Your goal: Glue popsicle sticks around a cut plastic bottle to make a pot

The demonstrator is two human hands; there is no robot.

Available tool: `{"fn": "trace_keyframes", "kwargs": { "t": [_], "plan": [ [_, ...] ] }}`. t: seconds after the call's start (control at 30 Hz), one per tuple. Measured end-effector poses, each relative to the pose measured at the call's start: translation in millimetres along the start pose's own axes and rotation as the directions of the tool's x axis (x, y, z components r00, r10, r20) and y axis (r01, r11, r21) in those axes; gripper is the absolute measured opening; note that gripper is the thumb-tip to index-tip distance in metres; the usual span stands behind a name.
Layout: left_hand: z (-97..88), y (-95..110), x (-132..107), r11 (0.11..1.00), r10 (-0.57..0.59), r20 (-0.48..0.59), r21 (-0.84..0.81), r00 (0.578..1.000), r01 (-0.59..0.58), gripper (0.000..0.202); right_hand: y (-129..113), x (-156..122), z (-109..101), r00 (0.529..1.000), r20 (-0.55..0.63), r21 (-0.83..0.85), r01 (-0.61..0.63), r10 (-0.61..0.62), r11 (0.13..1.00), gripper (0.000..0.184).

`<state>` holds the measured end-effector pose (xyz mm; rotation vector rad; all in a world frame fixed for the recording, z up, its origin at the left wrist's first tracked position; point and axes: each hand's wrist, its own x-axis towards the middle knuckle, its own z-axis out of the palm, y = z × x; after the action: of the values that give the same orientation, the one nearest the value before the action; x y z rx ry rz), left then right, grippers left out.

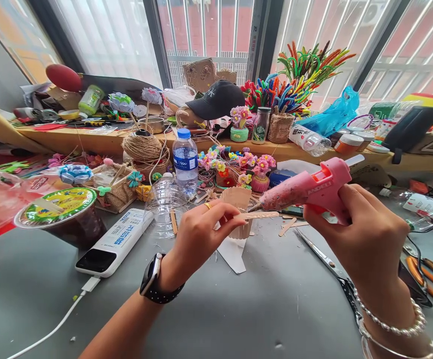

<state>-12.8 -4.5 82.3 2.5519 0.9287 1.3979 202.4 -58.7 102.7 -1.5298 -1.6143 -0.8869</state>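
My left hand (pixel 209 227), with a watch at its wrist, pinches one end of a wooden craft stick (pixel 261 215) held level over the table. In my right hand (pixel 366 234) is a pink hot glue gun (pixel 306 189), fingers wrapped round its handle. The gun's nozzle points left and sits right at the stick; whether it touches I cannot tell. A white glue stick pokes out of the gun's back end. Behind the craft stick stands a cup shape made of wooden sticks (pixel 237 198), partly hidden by my left hand. White paper (pixel 235 257) lies under it.
A power bank (pixel 115 244) with a white cable and a sealed drink cup (pixel 63 214) are at left. A water bottle (pixel 185 164) stands behind. Scissors (pixel 326 262) and orange-handled pliers (pixel 431 284) lie at right. Crafts crowd the wooden ledge (pixel 126 144).
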Motion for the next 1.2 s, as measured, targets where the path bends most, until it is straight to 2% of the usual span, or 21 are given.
{"fn": "trace_keyframes", "kwargs": {
  "t": [0.23, 0.73, 1.2],
  "plan": [
    [1.5, 1.6, -1.0, 1.0, -0.003, 0.01, 0.004, 1.0, 0.003, 0.011, -0.4, -1.3, -0.1, 0.999, 0.034, 0.017, 0.025, -0.025, 1.0, 0.01],
    [2.4, 1.4, 0.8, 1.0, 0.012, 0.004, 0.02, 1.0, -0.013, 0.012, -0.9, -1.5, -0.8, 0.997, 0.028, 0.031, 0.065, -0.066, 0.997, 0.008],
    [1.2, 3.0, 0.2, 1.0, 0.005, 0.003, 0.021, 1.0, -0.005, 0.012, -1.4, -2.0, 0.0, 0.998, 0.028, 0.033, 0.05, -0.051, 0.998, 0.008]
  ]
}}
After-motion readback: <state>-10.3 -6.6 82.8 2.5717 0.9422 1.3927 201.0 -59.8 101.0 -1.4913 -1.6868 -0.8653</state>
